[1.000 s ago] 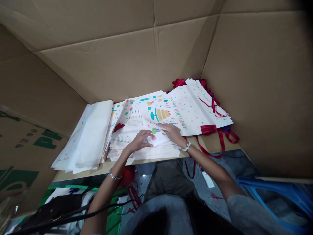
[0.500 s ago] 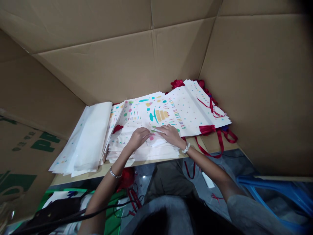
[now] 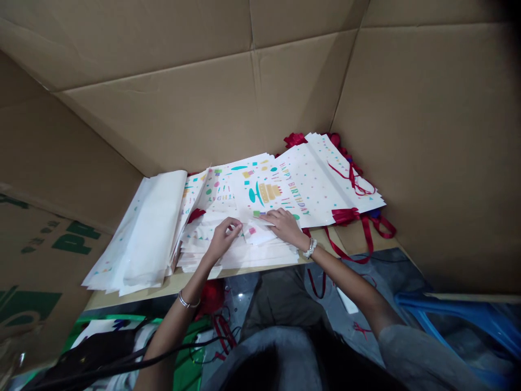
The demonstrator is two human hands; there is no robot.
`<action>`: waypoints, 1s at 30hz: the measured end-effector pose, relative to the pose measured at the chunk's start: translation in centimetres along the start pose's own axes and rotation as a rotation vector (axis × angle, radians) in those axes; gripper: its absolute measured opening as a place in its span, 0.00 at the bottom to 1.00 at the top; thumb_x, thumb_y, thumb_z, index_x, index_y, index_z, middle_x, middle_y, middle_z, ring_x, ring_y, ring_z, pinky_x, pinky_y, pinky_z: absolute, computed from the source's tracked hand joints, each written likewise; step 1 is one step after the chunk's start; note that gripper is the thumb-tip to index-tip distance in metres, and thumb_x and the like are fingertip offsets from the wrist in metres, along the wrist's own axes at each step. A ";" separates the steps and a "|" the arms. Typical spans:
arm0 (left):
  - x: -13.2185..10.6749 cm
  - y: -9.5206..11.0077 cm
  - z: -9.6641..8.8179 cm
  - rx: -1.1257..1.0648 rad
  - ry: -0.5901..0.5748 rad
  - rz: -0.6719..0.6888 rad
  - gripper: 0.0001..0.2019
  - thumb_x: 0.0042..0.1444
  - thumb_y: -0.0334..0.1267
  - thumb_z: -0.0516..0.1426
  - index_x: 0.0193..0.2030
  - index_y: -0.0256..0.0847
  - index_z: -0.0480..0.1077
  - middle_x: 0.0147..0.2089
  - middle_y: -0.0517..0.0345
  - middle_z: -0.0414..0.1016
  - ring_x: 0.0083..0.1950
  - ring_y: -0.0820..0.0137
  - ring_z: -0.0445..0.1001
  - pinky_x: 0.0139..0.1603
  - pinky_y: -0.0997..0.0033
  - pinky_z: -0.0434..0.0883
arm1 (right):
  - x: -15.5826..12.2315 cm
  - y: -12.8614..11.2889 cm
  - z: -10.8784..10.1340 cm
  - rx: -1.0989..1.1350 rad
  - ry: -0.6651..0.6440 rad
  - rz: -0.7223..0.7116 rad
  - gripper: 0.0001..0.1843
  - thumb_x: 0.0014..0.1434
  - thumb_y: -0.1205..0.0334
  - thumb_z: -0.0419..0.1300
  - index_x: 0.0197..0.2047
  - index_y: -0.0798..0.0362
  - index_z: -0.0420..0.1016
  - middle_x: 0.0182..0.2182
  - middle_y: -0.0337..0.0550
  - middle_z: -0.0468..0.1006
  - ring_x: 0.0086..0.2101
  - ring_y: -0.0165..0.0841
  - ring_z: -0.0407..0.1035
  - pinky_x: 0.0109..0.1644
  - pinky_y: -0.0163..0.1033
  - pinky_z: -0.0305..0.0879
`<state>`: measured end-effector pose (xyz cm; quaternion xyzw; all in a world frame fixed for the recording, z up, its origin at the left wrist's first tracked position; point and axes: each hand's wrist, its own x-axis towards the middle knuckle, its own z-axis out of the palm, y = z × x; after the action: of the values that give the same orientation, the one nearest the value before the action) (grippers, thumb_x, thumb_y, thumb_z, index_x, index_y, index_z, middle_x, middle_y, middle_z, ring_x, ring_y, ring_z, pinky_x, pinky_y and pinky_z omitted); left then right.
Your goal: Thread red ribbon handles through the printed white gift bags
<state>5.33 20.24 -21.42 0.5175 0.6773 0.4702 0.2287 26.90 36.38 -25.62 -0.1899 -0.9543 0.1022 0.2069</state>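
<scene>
My right hand (image 3: 284, 225) rests on a white printed sheet or flat bag (image 3: 266, 168) with a cake picture and "HAPPY BIRTHDAY" lettering. Its fingers stretch out along the near edge, close to the green and purple print. Just left of it, my left hand (image 3: 223, 237) hovers over the stack with loosely curled fingers; a small gap shows between thumb and index, and I see nothing in it. Beneath both lies a pile of similar white printed sheets (image 3: 244, 258). A piece of dark red ribbon (image 3: 196, 215) pokes out left of my left hand.
On the left lies a folded white stack (image 3: 152, 228). More printed sheets (image 3: 325, 168) with red ribbons (image 3: 345, 216) lie right. Cardboard walls (image 3: 183, 119) enclose the table's back and sides. Below are a green crate (image 3: 189, 353) and a blue plastic stool or chair (image 3: 459, 315).
My left hand has let go of the sheet's edge and drawn back to the left and slightly down. My right hand stays nearly in place, now flatter on the sheet.
</scene>
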 end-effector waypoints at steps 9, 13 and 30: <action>0.3 -1.9 4.0 -0.478 0.038 -0.511 0.24 0.53 0.62 0.64 0.35 0.42 0.66 0.21 0.64 0.68 0.17 0.74 0.66 0.17 0.77 0.51 | -1.3 -0.2 0.8 -0.061 0.007 -0.047 0.30 0.67 0.47 0.66 0.69 0.43 0.73 0.64 0.50 0.72 0.59 0.48 0.62 0.64 0.53 0.56; 0.2 -2.2 4.3 -0.486 0.025 -0.491 0.26 0.51 0.61 0.66 0.40 0.41 0.67 0.20 0.67 0.66 0.16 0.74 0.67 0.17 0.78 0.48 | -1.6 -0.2 1.4 -0.032 0.000 -0.024 0.38 0.64 0.30 0.61 0.70 0.40 0.72 0.66 0.50 0.70 0.60 0.50 0.62 0.63 0.54 0.58; -1.7 -3.9 6.2 -0.610 0.112 -0.467 0.32 0.51 0.60 0.66 0.54 0.38 0.69 0.26 0.68 0.67 0.19 0.77 0.64 0.17 0.78 0.58 | -0.8 -0.6 2.1 0.072 0.006 0.130 0.26 0.67 0.37 0.62 0.64 0.35 0.78 0.62 0.45 0.74 0.59 0.48 0.63 0.61 0.51 0.61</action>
<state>8.98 21.04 -27.89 0.2313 0.6174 0.6128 0.4357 26.46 35.30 -27.63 -0.2442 -0.9351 0.1490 0.2093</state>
